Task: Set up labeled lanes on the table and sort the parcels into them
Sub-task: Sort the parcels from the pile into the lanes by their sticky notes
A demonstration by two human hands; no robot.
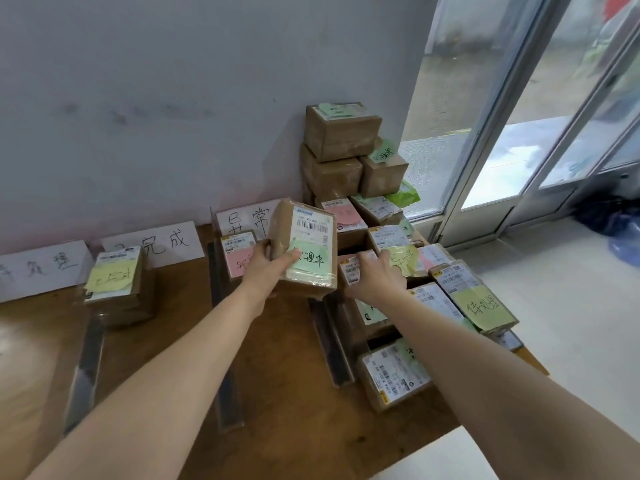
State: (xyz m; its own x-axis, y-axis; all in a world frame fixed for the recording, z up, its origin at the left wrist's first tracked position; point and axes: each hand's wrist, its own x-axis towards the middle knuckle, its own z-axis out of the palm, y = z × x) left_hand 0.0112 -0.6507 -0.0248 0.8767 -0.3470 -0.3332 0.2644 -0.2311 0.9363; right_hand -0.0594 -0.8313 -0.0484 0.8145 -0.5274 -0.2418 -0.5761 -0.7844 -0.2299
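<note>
My left hand (pixel 268 268) holds a brown parcel with a green note (pixel 306 249), lifted and tilted above the table's middle. Reaching to its right, my right hand (pixel 377 277) grips a small parcel with a white label (pixel 349 270) in the pile of unsorted parcels (pixel 443 299). White paper lane signs (pixel 173 242) lean on the wall at the back. Dark strips (pixel 86 368) lie on the brown table (pixel 277 375) as lane dividers. A parcel stack with a yellow note (pixel 116 284) stands in the second lane. A parcel with a pink note (pixel 239 256) sits in the third lane.
More brown boxes (pixel 341 150) are stacked high in the back corner against the wall. A glass door (pixel 519 116) is to the right, with pale floor (pixel 571 323) below it. The table's right edge runs just beyond the pile.
</note>
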